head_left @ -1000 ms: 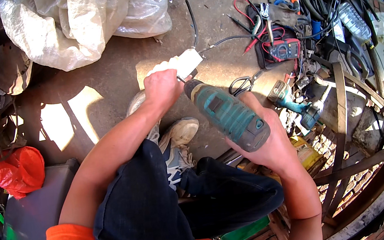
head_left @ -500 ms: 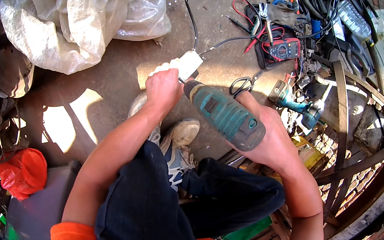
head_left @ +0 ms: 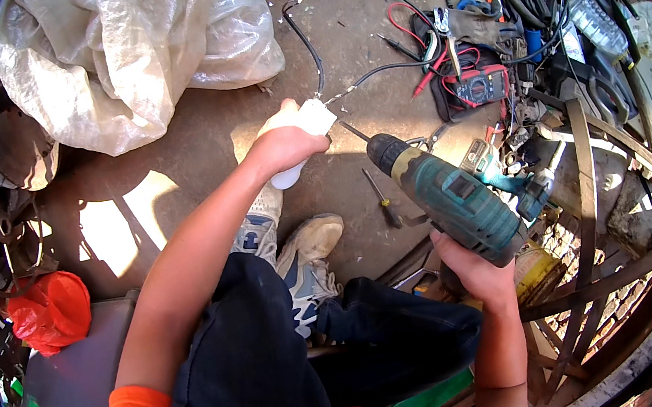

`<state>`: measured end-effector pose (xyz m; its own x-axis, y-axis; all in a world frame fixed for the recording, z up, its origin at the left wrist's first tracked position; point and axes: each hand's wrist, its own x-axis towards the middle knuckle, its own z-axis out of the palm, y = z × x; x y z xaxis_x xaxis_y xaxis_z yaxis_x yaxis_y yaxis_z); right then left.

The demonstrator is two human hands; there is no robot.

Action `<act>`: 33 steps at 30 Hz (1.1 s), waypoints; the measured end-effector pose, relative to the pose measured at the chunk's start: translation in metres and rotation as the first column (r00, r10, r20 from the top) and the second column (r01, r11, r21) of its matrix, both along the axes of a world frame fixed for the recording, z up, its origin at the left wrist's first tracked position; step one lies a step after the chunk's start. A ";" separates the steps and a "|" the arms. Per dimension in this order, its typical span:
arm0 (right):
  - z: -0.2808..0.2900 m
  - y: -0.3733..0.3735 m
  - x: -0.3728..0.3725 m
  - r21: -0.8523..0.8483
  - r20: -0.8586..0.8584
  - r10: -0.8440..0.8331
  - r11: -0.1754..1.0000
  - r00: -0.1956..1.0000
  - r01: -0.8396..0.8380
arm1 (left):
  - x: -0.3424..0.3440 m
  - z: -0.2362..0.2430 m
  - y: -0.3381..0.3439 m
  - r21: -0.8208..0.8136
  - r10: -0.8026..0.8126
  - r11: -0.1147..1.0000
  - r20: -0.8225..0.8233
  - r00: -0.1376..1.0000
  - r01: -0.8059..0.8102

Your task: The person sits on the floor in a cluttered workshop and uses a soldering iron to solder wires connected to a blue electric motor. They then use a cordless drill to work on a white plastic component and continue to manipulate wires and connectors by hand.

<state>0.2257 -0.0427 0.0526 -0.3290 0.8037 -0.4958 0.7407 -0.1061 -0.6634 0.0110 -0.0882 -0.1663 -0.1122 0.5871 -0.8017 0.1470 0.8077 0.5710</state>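
My left hand point(head_left: 288, 144) is closed round a small white block point(head_left: 316, 117), where two black cables point(head_left: 378, 69) end; part of a white piece also shows below the hand. My right hand point(head_left: 472, 266) grips a teal and black drill point(head_left: 459, 201) by its handle, the long thin bit pointing up-left at the block, its tip just short of it. A screwdriver point(head_left: 384, 202) with a yellow and black handle lies on the concrete floor below the bit. Partly hidden behind the drill are scissors and a second teal power tool point(head_left: 532, 187).
A crumpled translucent sheet point(head_left: 130, 56) fills the upper left. At right lie a red multimeter point(head_left: 478, 86), gloves, cables, a plastic bottle point(head_left: 596, 22) and curved strips point(head_left: 583, 167). At left are metal scrap and a red bag point(head_left: 50, 313) on a grey box point(head_left: 85, 387).
The drill in my right hand has moved down and right, its bit away from the block, uncovering the screwdriver. My left hand has tilted the block and sits slightly lower in view.
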 end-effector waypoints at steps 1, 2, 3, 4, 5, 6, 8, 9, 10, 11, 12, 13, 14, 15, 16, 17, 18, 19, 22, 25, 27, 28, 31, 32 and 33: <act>-0.001 0.000 0.000 -0.024 0.003 -0.013 1.000 1.000 0.013 | 0.002 0.000 -0.003 0.020 0.014 1.000 -0.005 1.000 -0.014; -0.001 0.000 0.000 -0.048 0.006 -0.026 0.999 1.000 0.026 | 0.004 -0.001 -0.006 0.065 0.015 0.998 -0.016 1.000 -0.014; -0.002 -0.001 0.000 -0.072 0.011 -0.040 0.997 0.999 0.040 | 0.007 -0.003 -0.010 0.110 0.016 0.994 -0.025 1.000 -0.013; -0.004 -0.002 0.000 -0.071 0.002 -0.033 0.997 0.999 0.033 | 0.009 -0.004 -0.013 0.154 0.017 0.988 -0.035 0.999 -0.011; -0.006 -0.003 0.000 -0.070 -0.007 -0.027 0.997 1.000 0.026 | 0.011 -0.005 -0.015 0.230 0.017 0.973 -0.050 0.999 -0.005; -0.007 -0.004 0.000 -0.069 -0.014 -0.020 0.997 1.000 0.019 | 0.010 -0.002 -0.015 0.218 0.007 0.976 -0.053 0.999 0.005; -0.008 -0.005 0.001 -0.087 -0.015 -0.009 0.996 1.000 0.007 | 0.008 0.003 -0.014 0.194 -0.013 0.981 -0.058 0.998 0.024; -0.009 -0.005 0.001 -0.095 -0.017 -0.001 0.996 1.000 0.000 | 0.007 0.004 -0.014 0.186 -0.003 0.983 -0.047 0.999 0.012; -0.009 -0.005 0.000 -0.094 -0.007 0.000 0.996 1.000 -0.001 | 0.006 0.004 -0.014 0.177 0.007 0.984 -0.035 0.999 -0.001; -0.008 -0.006 0.000 -0.094 0.002 0.001 0.996 1.000 -0.001 | 0.005 0.004 -0.014 0.169 0.017 0.986 -0.023 1.000 -0.013; -0.009 -0.006 -0.001 -0.094 0.011 0.002 0.996 1.000 -0.001 | 0.005 0.004 -0.014 0.193 0.023 0.981 -0.032 0.999 -0.017; -0.009 -0.006 -0.001 -0.092 0.010 0.002 0.996 1.000 -0.001 | 0.005 0.004 -0.015 0.217 0.030 0.976 -0.041 0.999 -0.020; -0.010 -0.006 -0.002 -0.091 0.009 0.000 0.996 1.000 0.000 | 0.005 0.004 -0.015 0.240 0.036 0.970 -0.050 0.998 -0.023; -0.011 -0.007 -0.002 -0.089 0.010 -0.001 0.996 1.000 0.002 | 0.006 0.002 -0.016 0.241 0.044 0.970 -0.051 0.998 -0.030; -0.012 -0.007 -0.002 -0.090 0.005 -0.009 0.996 1.000 0.009 | 0.007 0.000 -0.017 0.242 0.051 0.970 -0.052 0.997 -0.037; -0.013 -0.008 -0.002 -0.091 -0.001 -0.016 0.996 1.000 0.016 | 0.008 -0.002 -0.017 0.242 0.058 0.969 -0.054 0.997 -0.043; -0.013 -0.008 -0.003 -0.091 -0.005 -0.026 0.996 1.000 0.025 | 0.008 -0.002 -0.017 0.237 0.057 0.971 -0.053 0.997 -0.043; -0.014 -0.008 -0.002 -0.084 -0.008 -0.018 0.996 1.000 0.017 | 0.008 -0.001 -0.016 0.231 0.057 0.972 -0.053 0.997 -0.043; -0.015 -0.007 -0.004 -0.071 -0.017 -0.002 0.997 1.000 0.001 | 0.010 -0.009 -0.018 0.285 0.054 0.958 -0.062 0.997 -0.034; -0.017 -0.006 -0.006 -0.072 -0.022 -0.010 0.997 1.000 0.008 | 0.011 -0.010 -0.019 0.269 0.080 0.961 -0.039 0.996 -0.067; -0.019 -0.006 -0.004 -0.078 -0.036 -0.012 0.997 0.999 0.010 | 0.011 -0.011 -0.020 0.248 0.091 0.966 -0.040 0.995 -0.079; -0.021 -0.008 -0.002 -0.124 -0.024 -0.064 0.990 0.998 0.061 | 0.012 -0.012 -0.020 0.249 0.088 0.966 -0.055 0.995 -0.072; -0.027 -0.014 0.003 -0.185 -0.008 -0.125 0.975 0.992 0.121 | 0.010 -0.005 -0.017 0.200 0.084 0.977 -0.058 0.995 -0.071; -0.028 -0.015 0.004 -0.158 -0.025 -0.083 0.984 0.996 0.079 | 0.010 -0.002 -0.015 0.175 0.084 0.982 -0.052 0.995 -0.074; -0.029 -0.015 0.004 -0.133 -0.044 -0.039 0.991 0.998 0.033 | 0.010 -0.002 -0.015 0.197 0.084 0.978 -0.057 0.995 -0.072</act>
<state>0.2296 -0.0577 0.0232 -0.3260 0.7442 -0.5830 0.7035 -0.2210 -0.6755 0.0209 -0.1035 -0.1681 -0.2115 0.7182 -0.6630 0.1295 0.6929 0.7093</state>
